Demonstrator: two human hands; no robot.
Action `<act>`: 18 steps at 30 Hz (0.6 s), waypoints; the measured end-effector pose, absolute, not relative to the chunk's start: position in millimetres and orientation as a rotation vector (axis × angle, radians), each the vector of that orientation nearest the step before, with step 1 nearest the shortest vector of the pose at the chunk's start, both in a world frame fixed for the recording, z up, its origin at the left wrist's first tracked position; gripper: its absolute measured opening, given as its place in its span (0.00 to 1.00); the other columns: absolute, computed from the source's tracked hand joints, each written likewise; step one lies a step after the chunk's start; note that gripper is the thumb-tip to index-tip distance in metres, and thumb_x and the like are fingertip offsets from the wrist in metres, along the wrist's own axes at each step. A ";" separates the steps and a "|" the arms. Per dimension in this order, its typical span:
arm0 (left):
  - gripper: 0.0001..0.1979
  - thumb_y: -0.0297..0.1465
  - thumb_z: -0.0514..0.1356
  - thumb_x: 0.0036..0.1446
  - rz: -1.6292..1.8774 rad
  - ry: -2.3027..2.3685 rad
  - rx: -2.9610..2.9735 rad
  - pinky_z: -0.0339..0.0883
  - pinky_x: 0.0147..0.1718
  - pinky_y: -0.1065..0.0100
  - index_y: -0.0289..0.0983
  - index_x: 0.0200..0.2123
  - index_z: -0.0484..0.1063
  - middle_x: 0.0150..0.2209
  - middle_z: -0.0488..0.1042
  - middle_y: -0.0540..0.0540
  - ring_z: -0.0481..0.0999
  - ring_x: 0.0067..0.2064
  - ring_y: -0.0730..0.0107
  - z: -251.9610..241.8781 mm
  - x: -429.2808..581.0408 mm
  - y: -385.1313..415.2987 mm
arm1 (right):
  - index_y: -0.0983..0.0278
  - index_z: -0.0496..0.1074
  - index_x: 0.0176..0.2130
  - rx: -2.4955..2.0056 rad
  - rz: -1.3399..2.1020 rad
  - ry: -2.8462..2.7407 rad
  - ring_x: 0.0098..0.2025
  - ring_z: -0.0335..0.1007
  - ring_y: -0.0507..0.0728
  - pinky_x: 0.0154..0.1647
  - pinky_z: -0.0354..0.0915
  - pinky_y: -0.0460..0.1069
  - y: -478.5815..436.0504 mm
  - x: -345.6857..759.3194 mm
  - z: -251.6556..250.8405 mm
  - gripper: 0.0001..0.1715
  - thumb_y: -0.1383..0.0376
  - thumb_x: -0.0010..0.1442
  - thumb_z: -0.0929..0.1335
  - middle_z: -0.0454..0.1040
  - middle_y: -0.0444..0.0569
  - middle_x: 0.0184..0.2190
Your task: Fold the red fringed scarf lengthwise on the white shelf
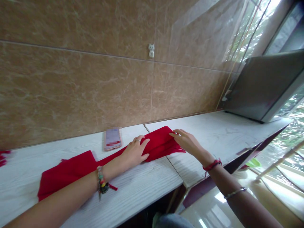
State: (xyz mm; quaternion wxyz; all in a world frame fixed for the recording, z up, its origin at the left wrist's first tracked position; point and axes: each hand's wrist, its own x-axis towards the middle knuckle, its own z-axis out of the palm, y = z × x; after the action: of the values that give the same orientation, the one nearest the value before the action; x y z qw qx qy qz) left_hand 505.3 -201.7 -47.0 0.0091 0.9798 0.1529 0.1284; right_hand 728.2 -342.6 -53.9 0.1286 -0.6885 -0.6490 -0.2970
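A red fringed scarf (pixel 158 141) lies on the white wood-grain counter (pixel 209 133), with a folded part at each end and a narrower stretch between them. My left hand (pixel 134 152) rests flat on the scarf near its right part, thumb and fingers apart. At the right end, my right hand (pixel 186 141) pinches the scarf's edge between thumb and fingers. Fringe shows along the lower right edge, just below that hand. My left forearm hides some of the scarf's left part.
Behind the scarf, a phone (pixel 113 138) lies by the brown tiled wall (pixel 83 85). More red fringe (pixel 3 157) shows at the far left. A small white cat-shaped hook (pixel 151 50) is on the wall. A grey boxy appliance (pixel 258 87) stands at the counter's right end.
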 end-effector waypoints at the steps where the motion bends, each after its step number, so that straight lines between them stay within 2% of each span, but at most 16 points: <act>1: 0.28 0.31 0.56 0.51 0.355 0.502 3.107 0.56 0.51 0.59 0.36 0.56 0.54 0.56 0.54 0.38 0.58 0.55 0.57 -51.3 492.9 -201.3 | 0.62 0.70 0.44 -2.010 -0.844 -1.880 0.37 0.67 0.53 0.35 0.65 0.45 -341.6 728.2 -51.5 0.17 0.72 0.60 0.58 0.72 0.50 0.39; 5: 0.30 0.19 0.50 0.50 0.254 0.678 3.238 0.60 0.49 0.60 0.34 0.58 0.51 0.55 0.56 0.36 0.61 0.54 0.57 -63.9 469.6 -200.9 | 0.64 0.69 0.44 -2.048 -0.868 -1.934 0.36 0.67 0.54 0.35 0.64 0.46 -339.2 727.3 -45.2 0.17 0.74 0.58 0.59 0.72 0.51 0.37; 9: 0.32 0.14 0.42 0.51 0.166 0.798 3.326 0.66 0.41 0.63 0.34 0.60 0.47 0.53 0.59 0.35 0.66 0.50 0.58 -68.1 471.1 -204.3 | 0.66 0.70 0.43 -2.002 -0.973 -2.020 0.39 0.65 0.56 0.37 0.62 0.48 -338.3 724.5 -42.2 0.15 0.74 0.57 0.61 0.72 0.53 0.38; 11: 0.31 0.15 0.43 0.52 0.187 0.752 3.336 0.66 0.40 0.64 0.33 0.60 0.46 0.53 0.60 0.35 0.66 0.50 0.59 -70.1 472.8 -205.9 | 0.66 0.71 0.40 -1.990 -0.974 -2.055 0.39 0.65 0.56 0.38 0.61 0.48 -337.3 723.8 -40.9 0.13 0.73 0.57 0.61 0.72 0.52 0.37; 13: 0.29 0.21 0.47 0.54 0.274 0.727 3.300 0.65 0.42 0.64 0.32 0.60 0.45 0.53 0.59 0.35 0.64 0.51 0.58 -73.0 474.8 -206.7 | 0.66 0.72 0.39 -1.997 -0.968 -2.074 0.39 0.65 0.56 0.37 0.60 0.48 -335.7 723.5 -39.8 0.11 0.70 0.59 0.61 0.73 0.52 0.35; 16: 0.32 0.29 0.53 0.53 0.393 0.834 3.219 0.65 0.42 0.62 0.31 0.60 0.45 0.53 0.59 0.34 0.64 0.50 0.55 -77.2 480.7 -207.4 | 0.65 0.70 0.42 -2.035 -0.994 -2.100 0.36 0.65 0.55 0.35 0.58 0.48 -332.5 721.4 -38.6 0.12 0.67 0.60 0.61 0.72 0.51 0.32; 18: 0.29 0.25 0.51 0.54 0.438 0.900 3.218 0.66 0.40 0.62 0.33 0.59 0.47 0.52 0.60 0.34 0.66 0.48 0.57 -79.0 486.5 -208.3 | 0.64 0.68 0.46 -2.052 -1.031 -2.142 0.34 0.64 0.55 0.35 0.57 0.48 -330.2 717.9 -37.9 0.14 0.68 0.59 0.61 0.72 0.50 0.31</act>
State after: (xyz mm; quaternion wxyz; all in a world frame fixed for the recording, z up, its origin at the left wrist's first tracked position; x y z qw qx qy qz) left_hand 486.5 -208.3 -79.0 -0.1141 0.9486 0.2653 0.1291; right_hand 717.9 -330.2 -37.9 0.0006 -0.6534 -0.6822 -0.3283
